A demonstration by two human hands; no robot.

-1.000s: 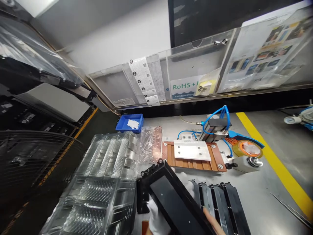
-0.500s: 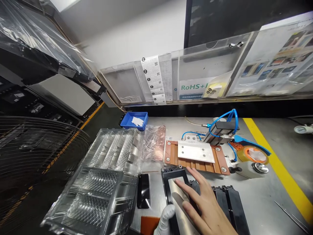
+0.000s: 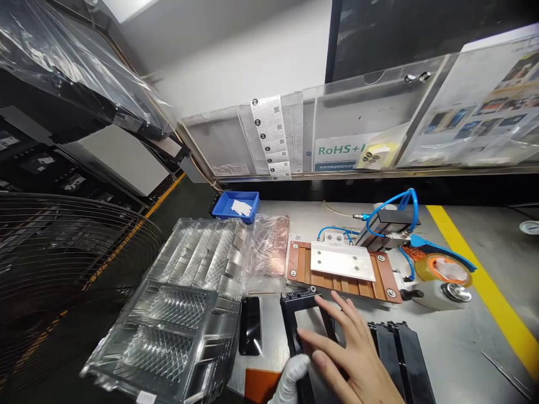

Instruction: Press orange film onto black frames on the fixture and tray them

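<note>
My left hand (image 3: 291,381), in a white glove, grips the left edge of a black frame-like part (image 3: 290,322) with a silvery panel in its middle. Bare and with its fingers spread, my right hand (image 3: 351,353) lies over the right side of that part, fingertips at the panel and the upper edge. Several long black parts (image 3: 406,359) lie side by side to the right of my right hand. Just beyond stands a brown fixture (image 3: 297,261) with a white plate (image 3: 343,262) on top.
Clear plastic trays (image 3: 168,314) are at the left, a blue bin (image 3: 236,206) with a white glove behind them. A black phone-like slab (image 3: 251,325) lies beside the trays. Blue air hoses, a tape roll (image 3: 448,270), a metal-capped bottle (image 3: 442,294) and tweezers (image 3: 507,373) are at the right.
The view has shifted slightly, moving the bench items a little to the right in the picture. My right hand's fingers have moved down the panel and toward its right side.
</note>
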